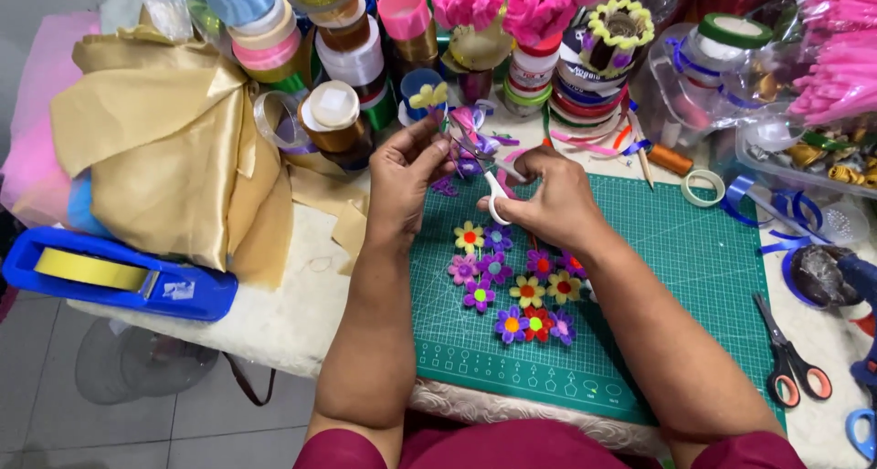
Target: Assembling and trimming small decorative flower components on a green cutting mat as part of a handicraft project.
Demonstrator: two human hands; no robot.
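Note:
My left hand (pixel 408 169) pinches a small purple and pink ribbon piece (pixel 468 133) above the far edge of the green cutting mat (pixel 676 277). My right hand (pixel 546 198) grips small white-handled scissors (pixel 498 198), their blades at the ribbon piece. Below the hands, several small felt flowers (pixel 512 282) in yellow, purple, pink and red lie on the mat. A yellow flower (pixel 427 95) stands just behind my left fingers.
Stacked ribbon spools (pixel 343 58) and pink ribbon flowers (pixel 502 3) crowd the back. Gold satin cloth (pixel 169 149) lies at left beside a blue tape dispenser (pixel 119 277). Red-handled scissors (pixel 790 364), a tape roll (pixel 702 188) and a glue gun (pixel 854 282) lie at right.

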